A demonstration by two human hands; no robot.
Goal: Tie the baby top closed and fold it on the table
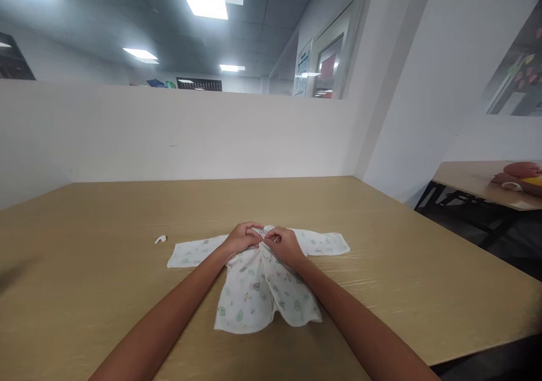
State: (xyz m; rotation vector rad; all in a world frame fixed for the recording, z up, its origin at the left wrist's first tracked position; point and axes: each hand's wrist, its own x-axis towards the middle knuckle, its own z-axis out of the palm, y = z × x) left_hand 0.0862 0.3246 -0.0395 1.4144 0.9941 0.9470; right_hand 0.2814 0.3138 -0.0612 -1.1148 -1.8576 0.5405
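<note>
A small white baby shirt [249, 290] with a pale animal-and-leaf print lies spread on the table, sleeves stretched out to both sides. Its front is split down the middle, and the two lower flaps hang slightly apart. At the neckline my left hand [244, 237] pinches the cloth near the top of the opening. Close beside it, my right hand [284, 244] has thumb and fingers closed on the other front edge. The fingertips nearly meet, and whatever small fastening may be between them is hidden.
The wooden tabletop [127, 296] runs back to a low white partition [203, 135]. A small white earbud-like piece [161, 239] lies left of the shirt. At far right, a doll [523, 175] lies on another table [466, 175].
</note>
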